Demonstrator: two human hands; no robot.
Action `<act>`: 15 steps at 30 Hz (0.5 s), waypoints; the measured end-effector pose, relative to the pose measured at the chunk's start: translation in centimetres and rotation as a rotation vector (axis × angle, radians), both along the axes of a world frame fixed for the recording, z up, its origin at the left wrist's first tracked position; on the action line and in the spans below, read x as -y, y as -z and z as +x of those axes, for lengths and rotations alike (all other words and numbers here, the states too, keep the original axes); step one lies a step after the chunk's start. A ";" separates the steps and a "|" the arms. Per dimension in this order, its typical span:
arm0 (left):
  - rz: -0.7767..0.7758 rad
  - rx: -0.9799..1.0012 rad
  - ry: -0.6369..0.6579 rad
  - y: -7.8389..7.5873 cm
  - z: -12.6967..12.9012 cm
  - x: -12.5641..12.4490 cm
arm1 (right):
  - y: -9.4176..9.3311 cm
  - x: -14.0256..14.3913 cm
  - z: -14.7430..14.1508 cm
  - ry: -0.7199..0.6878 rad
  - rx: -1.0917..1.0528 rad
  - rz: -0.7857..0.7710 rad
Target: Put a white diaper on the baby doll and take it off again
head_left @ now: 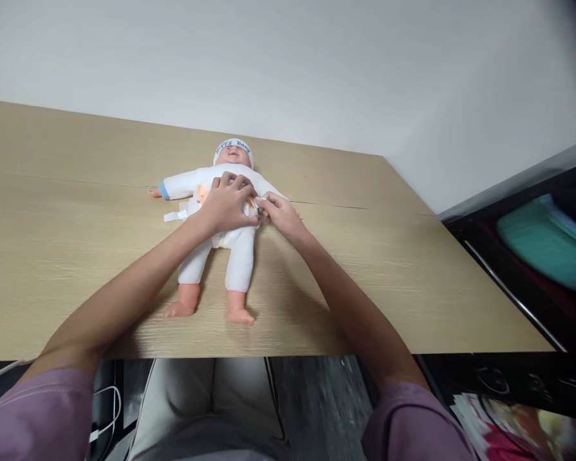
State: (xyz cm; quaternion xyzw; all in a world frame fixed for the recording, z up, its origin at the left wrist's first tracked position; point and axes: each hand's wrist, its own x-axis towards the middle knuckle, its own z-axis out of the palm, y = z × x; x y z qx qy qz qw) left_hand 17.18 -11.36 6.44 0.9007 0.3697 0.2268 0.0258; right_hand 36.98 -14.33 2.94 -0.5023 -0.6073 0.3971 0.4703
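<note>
A baby doll [240, 262] in a white suit and a lettered white cap lies on its back, feet toward me. Round its waist is a white diaper [228, 240] with an orange print, its front partly covered by my hands. One white fastening tab [175, 216] sticks out flat on the doll's left-hand side as I see it. My left hand [230, 202] rests across the diaper's front, fingers spread and bent, thumb apart. At the right edge of the waist, my right hand [279, 214] has its fingertips pinched on the diaper's other side tab, mostly hidden.
The wooden table [388, 275] reaches back to a pale wall [288, 70]. To the right are a dark shelf with a green item [547, 240] and, lower down, colourful packets [523, 426]. A white cable [112, 400] hangs below the front edge at left.
</note>
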 end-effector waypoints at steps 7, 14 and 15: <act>-0.045 0.006 -0.026 -0.2 -0.1 -0.3 | 0.9 -1.1 -1.9 0.070 0.074 0.080; -0.138 0.184 0.109 0.4 -0.9 -1.4 | 1.7 4.4 -1.9 0.146 0.303 0.523; -0.149 0.225 0.145 0.3 -1.2 -1.4 | 1.9 4.7 -1.9 0.116 0.314 0.539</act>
